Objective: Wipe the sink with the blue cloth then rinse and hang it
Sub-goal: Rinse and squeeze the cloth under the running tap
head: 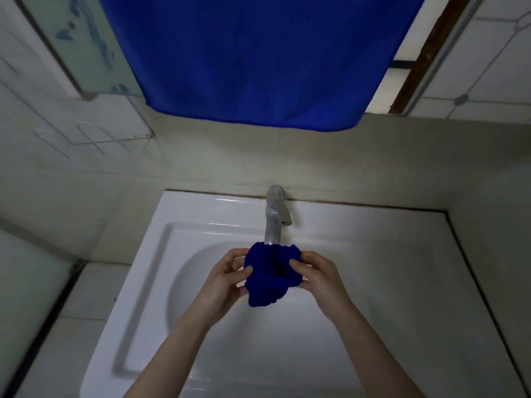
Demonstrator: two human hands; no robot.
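View from above, as I read it: a large blue towel (258,58) hangs over a white sink (359,254), with the faucet (274,222) at its back rim. Just under the faucet's tip, above the bowl, the blue cloth (270,277) is bunched into a wad. The left hand (221,285) and right hand (321,282) each grip one side, fingers curled into the folds. I cannot tell whether water runs. Risks, in my judgement: so tight a wad may rinse only outside, and wet fingers may drop it.
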